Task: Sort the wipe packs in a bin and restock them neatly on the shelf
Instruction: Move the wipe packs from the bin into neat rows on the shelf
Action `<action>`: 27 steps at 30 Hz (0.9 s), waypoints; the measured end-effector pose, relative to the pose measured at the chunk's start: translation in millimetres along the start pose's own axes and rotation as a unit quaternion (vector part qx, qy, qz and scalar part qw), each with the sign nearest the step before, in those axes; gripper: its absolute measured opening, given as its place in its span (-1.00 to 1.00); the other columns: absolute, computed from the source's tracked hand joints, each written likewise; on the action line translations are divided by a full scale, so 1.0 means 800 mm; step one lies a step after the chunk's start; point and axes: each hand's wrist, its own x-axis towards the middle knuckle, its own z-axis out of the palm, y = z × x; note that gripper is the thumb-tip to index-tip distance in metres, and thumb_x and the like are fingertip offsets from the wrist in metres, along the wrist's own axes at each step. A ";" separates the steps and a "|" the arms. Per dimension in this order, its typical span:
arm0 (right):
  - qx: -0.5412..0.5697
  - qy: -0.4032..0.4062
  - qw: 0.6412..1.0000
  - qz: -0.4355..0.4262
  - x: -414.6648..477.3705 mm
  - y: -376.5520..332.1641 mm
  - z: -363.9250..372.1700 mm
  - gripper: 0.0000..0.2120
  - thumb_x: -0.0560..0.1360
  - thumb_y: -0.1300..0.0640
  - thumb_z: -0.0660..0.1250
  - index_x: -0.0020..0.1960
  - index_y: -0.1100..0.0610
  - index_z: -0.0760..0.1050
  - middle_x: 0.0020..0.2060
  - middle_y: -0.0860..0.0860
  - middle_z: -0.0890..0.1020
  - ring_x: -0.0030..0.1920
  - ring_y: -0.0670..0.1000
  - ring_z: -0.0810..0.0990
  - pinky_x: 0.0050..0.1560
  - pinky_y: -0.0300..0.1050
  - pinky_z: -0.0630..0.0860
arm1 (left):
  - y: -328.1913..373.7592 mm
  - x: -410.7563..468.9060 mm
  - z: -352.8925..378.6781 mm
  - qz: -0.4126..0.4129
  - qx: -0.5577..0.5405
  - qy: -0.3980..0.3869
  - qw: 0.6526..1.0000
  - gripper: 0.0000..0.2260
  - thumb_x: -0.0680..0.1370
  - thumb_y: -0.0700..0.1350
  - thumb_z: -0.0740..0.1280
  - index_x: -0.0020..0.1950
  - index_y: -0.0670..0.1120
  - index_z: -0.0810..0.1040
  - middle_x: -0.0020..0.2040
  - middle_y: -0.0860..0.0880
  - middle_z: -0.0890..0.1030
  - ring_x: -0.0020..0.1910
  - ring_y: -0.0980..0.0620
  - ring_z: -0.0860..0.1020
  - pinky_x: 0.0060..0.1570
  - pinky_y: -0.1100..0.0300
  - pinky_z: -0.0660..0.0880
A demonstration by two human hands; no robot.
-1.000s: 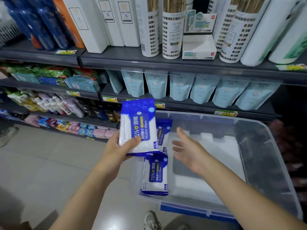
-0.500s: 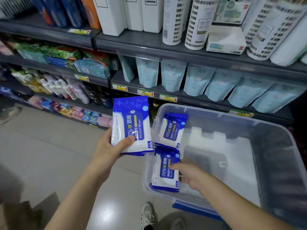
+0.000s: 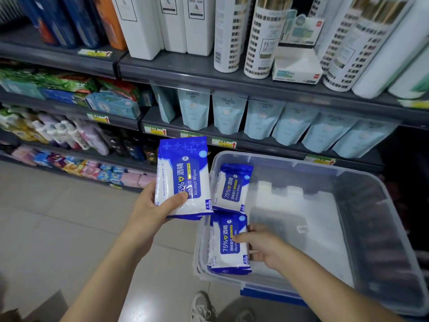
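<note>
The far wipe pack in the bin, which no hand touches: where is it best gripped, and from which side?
Probably its right long edge, from above and the right. The far wipe pack lies face up, its left edge close to the bin wall, its right edge beside bare floor. The right hand holds the near wipe pack the same way.

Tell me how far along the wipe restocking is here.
Done: the left hand holds alcohol wipe packs outside the clear bin. In hand: the right hand grips the near pack stack in the bin. Left: the far pack lies deeper in, and no such packs show on the shelves.
</note>
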 end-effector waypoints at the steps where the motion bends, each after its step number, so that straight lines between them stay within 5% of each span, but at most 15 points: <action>1: 0.001 -0.002 1.000 0.003 -0.004 0.000 -0.009 -0.69 0.41 0.26 0.44 0.12 0.19 0.46 -0.09 0.08 0.68 -0.12 0.03 0.66 -0.28 -0.14 0.53 | 0.001 0.003 0.002 0.001 0.001 -0.006 1.000 -0.34 0.09 0.12 0.49 0.16 0.01 0.50 -0.01 0.05 0.69 -0.08 0.07 0.67 -0.19 0.22 0.58; 11: 0.089 0.112 0.988 -0.050 -0.078 0.019 -0.141 -0.83 0.47 0.29 0.34 0.06 0.27 0.54 -0.13 0.15 0.70 -0.11 0.10 0.66 -0.01 0.03 0.58 | 0.016 0.034 0.091 0.008 0.042 -0.138 0.990 -0.66 0.40 -0.16 0.46 0.14 0.00 0.51 -0.03 0.03 0.70 -0.09 0.03 0.68 -0.20 0.19 0.59; 15: 0.209 0.179 0.951 -0.140 -0.127 0.043 -0.177 -0.84 0.49 0.32 0.29 0.05 0.22 0.54 -0.14 0.12 0.70 -0.19 0.06 0.64 -0.23 -0.12 0.59 | 0.008 0.026 0.154 0.002 0.090 -0.217 0.972 -0.47 0.24 0.00 0.58 0.16 0.05 0.51 -0.01 0.06 0.69 -0.07 0.04 0.67 -0.08 0.08 0.57; 19: 0.290 0.234 0.906 -0.202 -0.185 0.084 -0.199 -0.83 0.48 0.34 0.28 0.04 0.21 0.55 -0.17 0.10 0.70 -0.26 0.04 0.65 -0.19 -0.06 0.53 | -0.001 -0.002 0.215 0.012 0.138 -0.278 0.951 -0.32 0.12 0.11 0.62 0.18 0.06 0.50 -0.04 0.13 0.68 -0.11 0.13 0.66 -0.15 0.16 0.54; 22: 0.330 0.272 0.876 -0.223 -0.233 0.124 -0.210 -0.85 0.48 0.34 0.28 -0.01 0.19 0.55 -0.18 0.10 0.70 -0.25 0.04 0.65 -0.21 -0.09 0.56 | -0.006 -0.038 0.258 0.013 0.150 -0.331 0.932 -0.45 0.24 -0.05 0.61 0.17 0.03 0.51 -0.05 0.09 0.69 -0.14 0.13 0.67 -0.19 0.19 0.55; 27: 0.373 0.326 0.840 -0.223 -0.317 0.221 -0.226 -0.83 0.49 0.24 0.33 0.07 0.19 0.53 -0.09 0.18 0.69 -0.11 0.20 0.55 -0.03 0.14 0.39 | -0.026 -0.132 0.313 0.030 0.149 -0.404 0.902 -0.67 0.40 -0.22 0.49 0.10 0.00 0.52 -0.09 0.08 0.70 -0.17 0.11 0.67 -0.30 0.29 0.55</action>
